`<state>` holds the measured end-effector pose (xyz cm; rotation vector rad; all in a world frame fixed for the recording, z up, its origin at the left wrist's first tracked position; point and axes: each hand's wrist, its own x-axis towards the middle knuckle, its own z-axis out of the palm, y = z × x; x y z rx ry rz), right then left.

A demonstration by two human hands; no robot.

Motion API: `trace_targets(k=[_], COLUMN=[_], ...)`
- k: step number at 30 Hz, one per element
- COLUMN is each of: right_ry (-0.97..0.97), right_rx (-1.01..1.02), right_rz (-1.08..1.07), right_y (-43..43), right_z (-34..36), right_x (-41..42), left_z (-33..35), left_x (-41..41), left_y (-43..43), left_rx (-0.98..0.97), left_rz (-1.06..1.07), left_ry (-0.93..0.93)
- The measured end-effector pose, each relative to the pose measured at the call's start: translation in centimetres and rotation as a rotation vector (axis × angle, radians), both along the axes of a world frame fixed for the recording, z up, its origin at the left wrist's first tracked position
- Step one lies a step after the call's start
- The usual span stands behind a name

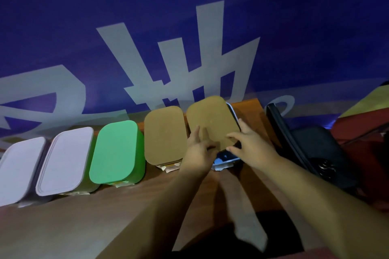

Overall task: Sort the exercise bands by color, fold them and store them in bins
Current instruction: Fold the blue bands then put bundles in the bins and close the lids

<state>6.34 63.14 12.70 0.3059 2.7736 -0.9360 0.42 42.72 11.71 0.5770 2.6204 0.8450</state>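
Observation:
Several lidded bins stand in a row on the wooden table [88, 223]. From the left: two with pale lilac lids [17, 166] [65, 157], a green bin [115, 151], and a bin with a tan lid [165, 134]. At the right end a tan lid [212, 120] lies tilted over a blue-rimmed bin [228, 159]. My left hand [199, 149] grips the lid's near-left edge. My right hand [251, 145] holds its near-right corner. No exercise band is in plain sight; the bin contents are hidden.
A blue banner [189, 38] with large pale characters hangs right behind the bins. A black bag [315, 153] with a strap sits at the table's right end. A dark red object [366, 139] lies beyond it. Paper labels [169, 167] stick out under the bins.

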Motion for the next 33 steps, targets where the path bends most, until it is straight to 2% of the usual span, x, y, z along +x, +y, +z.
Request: trace_targets(k=[5, 9, 15, 18, 22, 26, 33], right_ry=[-0.002, 0.02, 0.014, 0.036, 0.07, 0.057, -0.012], right_rx=[-0.003, -0.001, 0.044, 0.05, 0.076, 0.051, 0.098], right_rz=[-0.098, -0.096, -0.104, -0.098, -0.129, -0.171, -0.142], right_y=[-1.3, -1.5, -1.0, -0.9, -0.9, 0.1, 0.9], right_z=[-0.9, -0.5, 0.0, -0.1, -0.3, -0.4, -1.4], right_x=[0.1, 0.0, 0.3, 0.7, 1.3, 2.2, 3.3], left_z=[-0.7, -0.2, 0.7, 0.5, 0.4, 0.5, -0.1], left_x=[0.2, 0.0, 0.0, 0.5, 1.1, 1.5, 2.5], left_y=[1.1, 1.9, 1.8, 1.7, 1.5, 1.7, 2.3], left_rx=[-0.034, -0.17, -0.236, -0.185, -0.106, -0.109, -0.252], left_rz=[0.094, 0.167, 0.217, 0.25, 0.287, 0.242, 0.125], left_ry=[-0.042, -0.1, -0.133, -0.179, -0.144, -0.1, -0.004])
